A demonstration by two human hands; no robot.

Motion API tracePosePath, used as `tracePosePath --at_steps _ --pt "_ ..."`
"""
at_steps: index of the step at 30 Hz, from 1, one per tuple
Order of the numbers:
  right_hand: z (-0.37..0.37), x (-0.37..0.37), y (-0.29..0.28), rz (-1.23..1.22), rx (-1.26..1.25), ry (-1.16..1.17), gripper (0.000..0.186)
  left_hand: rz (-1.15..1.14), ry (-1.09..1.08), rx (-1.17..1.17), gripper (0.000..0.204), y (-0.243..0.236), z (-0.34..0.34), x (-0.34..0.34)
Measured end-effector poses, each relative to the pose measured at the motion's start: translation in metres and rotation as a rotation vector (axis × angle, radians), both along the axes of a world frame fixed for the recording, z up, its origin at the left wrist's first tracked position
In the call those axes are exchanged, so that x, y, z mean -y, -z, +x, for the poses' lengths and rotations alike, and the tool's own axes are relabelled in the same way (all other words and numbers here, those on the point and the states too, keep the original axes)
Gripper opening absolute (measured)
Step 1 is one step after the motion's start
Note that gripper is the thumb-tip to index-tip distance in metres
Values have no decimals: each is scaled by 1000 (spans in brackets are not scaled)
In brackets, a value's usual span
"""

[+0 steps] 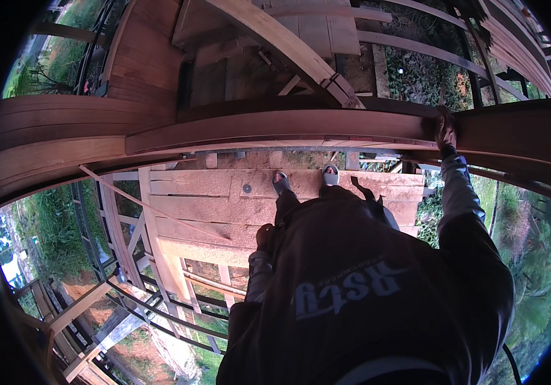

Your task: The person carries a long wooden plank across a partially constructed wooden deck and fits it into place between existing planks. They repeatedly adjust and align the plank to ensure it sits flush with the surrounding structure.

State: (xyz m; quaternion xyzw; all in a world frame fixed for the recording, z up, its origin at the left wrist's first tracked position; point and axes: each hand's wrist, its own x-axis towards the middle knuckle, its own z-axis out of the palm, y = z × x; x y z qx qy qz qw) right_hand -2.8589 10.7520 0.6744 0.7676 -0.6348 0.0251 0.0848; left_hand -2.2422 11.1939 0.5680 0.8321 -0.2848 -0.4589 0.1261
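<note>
A long reddish-brown wooden beam (pixel 275 130) runs across the view in front of me. My right hand (pixel 445 133) reaches forward and grips the beam's upper edge at the right, fingers curled over it. By my left thigh hangs my left hand (pixel 264 237), its fingers curled in. Whatever it may hold is hidden in shadow. Below, my feet in grey footwear (pixel 280 183) rest on a platform of wooden planks (pixel 198 208) strewn with sawdust.
A thick pale timber (pixel 282 45) slants down to the beam's far side. One thin wooden strip (pixel 153 205) leans across the platform's left. Open framing (pixel 128 224) and dark rails (pixel 179 321) lie left, with grass and soil far below. Stacked boards (pixel 519 48) stand far right.
</note>
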Motion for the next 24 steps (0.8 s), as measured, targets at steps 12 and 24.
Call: tracePosePath --at_steps 12,24 --pt "33 -6 -2 -49 143 78 39 -157 187 2 43 -17 -3 71" --pt "48 -18 -35 -149 227 121 42 -229 311 86 39 -59 0 107"
